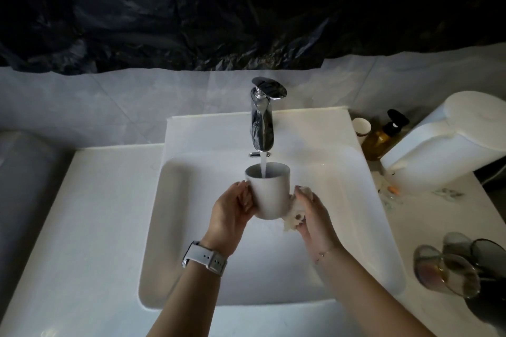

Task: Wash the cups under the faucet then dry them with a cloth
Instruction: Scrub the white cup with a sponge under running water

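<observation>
Both hands held one white cup above the sink; the left hand gripped its side, the right hand pressed a crumpled, perhaps stained, cloth against it. Faucet water ran into the cup.

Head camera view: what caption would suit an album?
Left hand holds white cup under running faucet; right hand holds cloth.

Beneath the mirror-polished chrome faucet, a matt ceramic cup; beside it crumpled soft cloth; the sink is glossy white.
</observation>
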Available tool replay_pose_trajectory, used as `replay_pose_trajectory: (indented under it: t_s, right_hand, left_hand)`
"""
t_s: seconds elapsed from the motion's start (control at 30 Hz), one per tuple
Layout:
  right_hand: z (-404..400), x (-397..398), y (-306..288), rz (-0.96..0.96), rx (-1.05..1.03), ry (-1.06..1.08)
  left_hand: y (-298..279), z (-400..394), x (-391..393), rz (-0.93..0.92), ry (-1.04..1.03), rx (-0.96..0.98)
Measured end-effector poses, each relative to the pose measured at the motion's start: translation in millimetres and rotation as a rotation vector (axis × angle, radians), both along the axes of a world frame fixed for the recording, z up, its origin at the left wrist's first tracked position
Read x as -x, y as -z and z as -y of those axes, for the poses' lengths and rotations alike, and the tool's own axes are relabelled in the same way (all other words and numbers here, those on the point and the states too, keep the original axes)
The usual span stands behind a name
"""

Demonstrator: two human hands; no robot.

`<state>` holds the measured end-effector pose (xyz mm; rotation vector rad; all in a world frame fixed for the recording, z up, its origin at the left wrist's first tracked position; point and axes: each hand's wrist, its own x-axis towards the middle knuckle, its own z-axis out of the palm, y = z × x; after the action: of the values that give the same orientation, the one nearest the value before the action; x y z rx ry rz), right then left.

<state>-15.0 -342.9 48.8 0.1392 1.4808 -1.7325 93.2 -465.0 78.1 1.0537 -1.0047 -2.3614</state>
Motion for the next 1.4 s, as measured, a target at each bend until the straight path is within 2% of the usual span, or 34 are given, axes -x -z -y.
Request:
replay_pose_trajectory:
  t_s: [0.17,0.3,0.4,0.47,0.67,0.7,0.77,0.87,1.03,1.17,1.27,1.33,1.4]
  right_hand:
    - [-2.1,-0.6,-12.9,-0.465,-0.108,-0.114]
    - [-8.8,11.6,-22.1,-0.665,-0.062,-0.033]
    - [-7.5,29.6,-28.1,-0.941,-0.083,-0.064]
    - [-0.5,38.5,-35.0,-1.103,-0.121,-0.21]
    - [52.3,54.5,-50.6,-1.3,-0.457,-0.911]
    - [61.7,53.2,-50.5,-1.265,-0.518,-0.975]
    - [76.5,49.6,-47.0,-1.076,-0.58,-0.999]
    - [88.8,44.3,-43.9,-0.808,-0.531,-0.999]
    - [82.6,38.3,-36.1,-0.364,-0.347,-0.923]
    - [62.2,54.1,-34.5,-0.053,-0.075,-0.8]
    - [44.2,69.2,-33.4,-0.02,-0.021,-0.726]
    - [30.3,74.6,-26.7,0.018,0.002,-0.607]
    - [16.1,75.8,-21.0,0.158,0.073,-0.446]
  left_hand:
    - [-6.3,-6.9,10.8,0.033,0.006,0.125]
    - [-2.4,3.7,9.7,0.076,0.054,0.325]
    - [2.3,10.0,4.2,0.123,0.098,0.471]
    - [1.8,12.0,3.2,0.116,0.125,0.498]
    - [3.8,12.7,6.9,0.147,0.228,0.59]
    - [4.0,11.2,7.7,0.14,0.238,0.601]
    - [4.9,9.0,9.0,0.126,0.226,0.608]
    - [8.8,9.3,6.4,0.143,0.207,0.638]
    - [19.2,21.5,-2.9,0.171,0.241,0.687]
    - [21.9,30.2,-5.3,0.18,0.26,0.675]
    - [23.5,33.5,-5.8,0.204,0.276,0.675]
    - [22.5,37.8,-2.9,0.268,0.342,0.857]
    - [18.3,42.1,2.8,0.311,0.448,1.156]
